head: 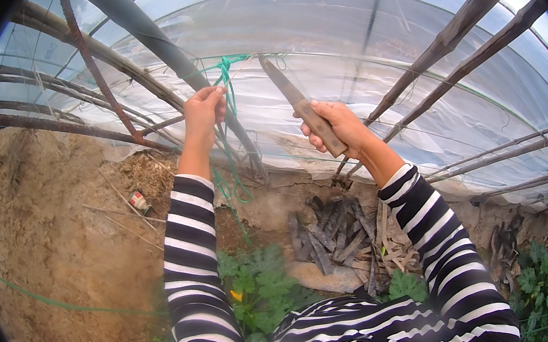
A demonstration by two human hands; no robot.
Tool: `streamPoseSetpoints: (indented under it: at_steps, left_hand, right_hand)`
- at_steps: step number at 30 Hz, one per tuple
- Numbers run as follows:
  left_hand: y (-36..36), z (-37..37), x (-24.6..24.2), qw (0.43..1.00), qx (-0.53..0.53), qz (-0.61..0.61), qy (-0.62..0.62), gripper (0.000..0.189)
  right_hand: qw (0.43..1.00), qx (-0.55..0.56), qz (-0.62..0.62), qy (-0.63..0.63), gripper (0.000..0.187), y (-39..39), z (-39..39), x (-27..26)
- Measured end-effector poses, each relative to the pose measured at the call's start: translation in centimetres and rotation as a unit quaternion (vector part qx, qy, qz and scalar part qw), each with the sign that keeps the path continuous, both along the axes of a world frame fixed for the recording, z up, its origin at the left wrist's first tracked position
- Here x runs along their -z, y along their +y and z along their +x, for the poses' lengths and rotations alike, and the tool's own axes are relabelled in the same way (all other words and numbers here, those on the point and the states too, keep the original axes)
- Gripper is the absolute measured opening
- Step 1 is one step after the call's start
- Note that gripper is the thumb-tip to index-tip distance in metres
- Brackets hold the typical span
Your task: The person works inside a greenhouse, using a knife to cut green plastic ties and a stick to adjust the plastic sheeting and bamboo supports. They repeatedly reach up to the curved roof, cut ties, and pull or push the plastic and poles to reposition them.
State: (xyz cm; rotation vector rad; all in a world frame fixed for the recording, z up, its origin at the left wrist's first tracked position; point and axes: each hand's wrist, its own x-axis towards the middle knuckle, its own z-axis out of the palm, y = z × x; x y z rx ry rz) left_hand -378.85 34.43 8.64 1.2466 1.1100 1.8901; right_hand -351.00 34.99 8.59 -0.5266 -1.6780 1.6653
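My right hand grips the wooden handle of a knife, whose blade points up and left. The blade's tip is close to a thin horizontal line of twine and wire. Left of it, my left hand pinches a thin pale string between thumb and fingers. A knotted green cord is tied on the line just above my left hand, and its loose ends hang down below. Whether the blade touches the string cannot be told.
A thick grey pole slants behind my left hand. Wooden poles and plastic sheeting rise ahead. Below lie dark strips, leafy plants and, on the earth bank, a small container. A green line crosses the lower left.
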Motion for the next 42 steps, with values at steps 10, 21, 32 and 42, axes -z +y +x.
streamPoseSetpoints:
  at_steps: [10,21,32,42]
  left_hand:
    - [0.8,-0.2,0.9,1.000,0.014,0.003,-0.018,0.012]
    - [1.6,-0.2,1.4,1.000,0.014,0.000,-0.026,0.012]
    - [0.6,0.7,1.5,1.000,0.011,0.011,-0.021,0.013]
    - [-0.7,2.4,0.5,1.000,0.013,0.011,0.024,0.012]
  right_hand:
    - [0.979,0.076,0.065,-0.175,0.038,2.2,1.2,-1.6]
    - [0.935,0.087,0.174,-0.297,0.040,5.8,3.6,-5.1]
    - [0.920,0.068,0.230,-0.310,0.038,7.0,2.2,-6.8]
    - [0.931,0.008,0.200,-0.307,0.041,6.7,1.0,-6.0]
